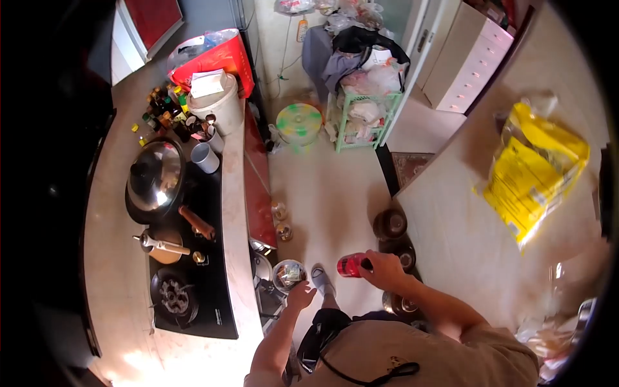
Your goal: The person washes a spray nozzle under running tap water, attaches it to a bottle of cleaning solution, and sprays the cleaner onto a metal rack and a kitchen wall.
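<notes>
My right hand [385,271] is wrapped around a red container [350,265] with a dark end, held out over the floor; its label is too small to read. On the other side, my left hand [301,295] hangs with its fingers apart and nothing visible in it. Closest to that hand is a small round bin [288,276] with mixed scraps inside. Dark brown jars [390,224] stand on the floor beyond my right hand, along the right-hand counter.
Left, a counter carries a lidded wok [155,175], a small pan [164,245] and a gas burner [174,297]. Bottles [166,113] and a white bucket [222,106] stand farther back. A yellow bag [535,174] lies on the right counter. A green rack [366,119] stands ahead.
</notes>
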A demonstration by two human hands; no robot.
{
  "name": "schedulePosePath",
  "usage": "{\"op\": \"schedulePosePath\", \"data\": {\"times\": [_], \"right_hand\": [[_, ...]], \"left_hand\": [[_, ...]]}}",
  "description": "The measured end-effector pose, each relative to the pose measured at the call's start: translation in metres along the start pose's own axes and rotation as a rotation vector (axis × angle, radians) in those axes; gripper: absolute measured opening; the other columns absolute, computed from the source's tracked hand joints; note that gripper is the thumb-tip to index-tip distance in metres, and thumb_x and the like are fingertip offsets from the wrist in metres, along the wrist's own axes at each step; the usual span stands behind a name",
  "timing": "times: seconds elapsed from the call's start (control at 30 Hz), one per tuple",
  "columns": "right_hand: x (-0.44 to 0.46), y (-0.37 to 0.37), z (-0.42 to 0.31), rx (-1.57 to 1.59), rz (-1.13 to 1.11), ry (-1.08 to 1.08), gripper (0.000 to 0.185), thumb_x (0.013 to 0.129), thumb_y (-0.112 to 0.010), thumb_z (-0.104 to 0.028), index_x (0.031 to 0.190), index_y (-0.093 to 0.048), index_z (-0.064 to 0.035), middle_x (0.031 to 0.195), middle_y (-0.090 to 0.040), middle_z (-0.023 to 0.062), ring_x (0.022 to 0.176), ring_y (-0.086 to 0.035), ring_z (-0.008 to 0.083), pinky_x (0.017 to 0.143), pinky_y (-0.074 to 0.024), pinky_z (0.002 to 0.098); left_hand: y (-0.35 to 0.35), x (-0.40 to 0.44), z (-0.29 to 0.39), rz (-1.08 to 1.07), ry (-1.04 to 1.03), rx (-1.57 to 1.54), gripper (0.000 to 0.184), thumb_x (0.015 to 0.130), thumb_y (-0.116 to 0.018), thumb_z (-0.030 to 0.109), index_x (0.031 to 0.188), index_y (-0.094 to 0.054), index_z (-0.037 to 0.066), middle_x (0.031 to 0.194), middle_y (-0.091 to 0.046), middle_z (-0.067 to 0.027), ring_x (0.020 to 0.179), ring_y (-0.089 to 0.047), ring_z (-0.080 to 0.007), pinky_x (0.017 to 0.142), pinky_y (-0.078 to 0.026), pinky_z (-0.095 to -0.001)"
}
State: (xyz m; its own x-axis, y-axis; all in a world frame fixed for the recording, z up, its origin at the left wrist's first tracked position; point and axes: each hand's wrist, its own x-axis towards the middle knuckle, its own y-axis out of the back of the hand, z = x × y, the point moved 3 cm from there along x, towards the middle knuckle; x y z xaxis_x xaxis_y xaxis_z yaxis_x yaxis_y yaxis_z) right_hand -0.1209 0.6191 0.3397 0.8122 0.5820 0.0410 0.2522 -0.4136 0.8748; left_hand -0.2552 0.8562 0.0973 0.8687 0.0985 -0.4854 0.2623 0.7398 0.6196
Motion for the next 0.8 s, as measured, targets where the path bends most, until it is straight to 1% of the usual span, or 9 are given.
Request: {"op": "schedulePosePath", "data": {"times": [0.03,0.17,0.27,0.33,0.47,0.6,0.67,0.73,0.8], "right_hand": [[0.024,0.001,0.001,0.004,0.001,-0.008,0.029,0.081,-0.067,-0.028,0.095,-0.057,-0.0048,0.078,-0.065,0.0144,0.068,-0.064,0.0364,0.059,-0.0510,0.0454],[0.114,-0.014,0.020,-0.047,-0.084,-0.047,0.033,0.080,-0.068,-0.032,0.091,-0.057,-0.0033,0.077,-0.064,0.0184,0.071,-0.064,0.0377,0.062,-0.0508,0.0464],[0.172,-0.033,0.044,-0.094,-0.160,-0.059,0.035,0.082,-0.062,-0.035,0.099,-0.058,-0.0043,0.085,-0.067,0.0165,0.076,-0.065,0.0369,0.067,-0.0518,0.0474],[0.206,-0.052,0.061,-0.111,-0.210,-0.031,0.037,0.083,-0.060,-0.036,0.101,-0.058,-0.0045,0.088,-0.068,0.0168,0.080,-0.066,0.0368,0.071,-0.0520,0.0476],[0.273,-0.081,0.104,-0.159,-0.270,-0.028,0.037,0.081,-0.061,-0.036,0.102,-0.059,-0.0044,0.089,-0.068,0.0161,0.080,-0.066,0.0363,0.070,-0.0524,0.0469],[0.340,-0.119,0.162,-0.123,-0.345,-0.113,0.039,0.080,-0.062,-0.036,0.101,-0.059,-0.0040,0.089,-0.068,0.0161,0.083,-0.066,0.0356,0.072,-0.0524,0.0469],[0.373,-0.145,0.202,-0.110,-0.407,-0.148,0.039,0.080,-0.062,-0.037,0.101,-0.060,-0.0040,0.089,-0.068,0.0160,0.084,-0.066,0.0352,0.073,-0.0523,0.0470],[0.417,-0.184,0.248,-0.114,-0.491,-0.283,0.039,0.081,-0.061,-0.037,0.102,-0.059,-0.0041,0.090,-0.068,0.0162,0.086,-0.065,0.0346,0.073,-0.0521,0.0471],[0.454,-0.225,0.301,-0.115,-0.574,-0.272,0.038,0.083,-0.060,-0.036,0.105,-0.058,-0.0050,0.090,-0.067,0.0180,0.088,-0.065,0.0346,0.074,-0.0521,0.0468]], "left_hand": [[0.009,0.002,-0.001,0.043,0.049,-0.116,0.052,0.083,-0.066,0.042,0.119,-0.061,0.005,0.103,-0.070,-0.0112,0.102,-0.065,-0.0285,0.088,-0.051,-0.0378],[0.015,0.010,-0.028,0.119,0.124,-0.198,0.050,0.082,-0.067,0.041,0.116,-0.063,0.005,0.102,-0.070,-0.0143,0.099,-0.067,-0.0294,0.086,-0.052,-0.0383],[0.010,0.010,-0.053,0.199,0.194,-0.276,0.050,0.078,-0.071,0.039,0.111,-0.065,0.002,0.097,-0.070,-0.0179,0.091,-0.069,-0.0299,0.081,-0.054,-0.0390],[-0.017,0.010,-0.088,0.267,0.257,-0.369,0.048,0.078,-0.069,0.041,0.109,-0.066,0.004,0.095,-0.072,-0.0134,0.091,-0.069,-0.0278,0.084,-0.053,-0.0361],[-0.025,0.000,-0.104,0.363,0.457,-0.536,0.043,0.075,-0.072,0.031,0.106,-0.066,0.002,0.090,-0.072,-0.0149,0.085,-0.069,-0.0270,0.079,-0.055,-0.0364],[-0.025,-0.004,-0.087,0.486,0.670,-0.377,0.039,0.079,-0.073,0.029,0.105,-0.066,0.000,0.090,-0.071,-0.0168,0.085,-0.070,-0.0258,0.076,-0.055,-0.0354],[-0.037,0.000,-0.072,0.547,0.636,-0.377,0.031,0.083,-0.065,0.024,0.102,-0.066,0.000,0.092,-0.071,-0.0133,0.086,-0.069,-0.0261,0.077,-0.054,-0.0345],[-0.060,0.008,-0.067,0.452,0.680,-0.742,0.062,0.089,-0.057,0.047,0.121,-0.058,-0.006,0.118,-0.061,-0.0244,0.110,-0.057,-0.0404,0.089,-0.048,-0.0505],[-0.059,0.022,-0.019,0.297,0.283,0.206,0.043,0.089,-0.060,0.031,0.117,-0.061,-0.001,0.107,-0.066,-0.0196,0.096,-0.063,-0.0356,0.078,-0.054,-0.0458]]}}
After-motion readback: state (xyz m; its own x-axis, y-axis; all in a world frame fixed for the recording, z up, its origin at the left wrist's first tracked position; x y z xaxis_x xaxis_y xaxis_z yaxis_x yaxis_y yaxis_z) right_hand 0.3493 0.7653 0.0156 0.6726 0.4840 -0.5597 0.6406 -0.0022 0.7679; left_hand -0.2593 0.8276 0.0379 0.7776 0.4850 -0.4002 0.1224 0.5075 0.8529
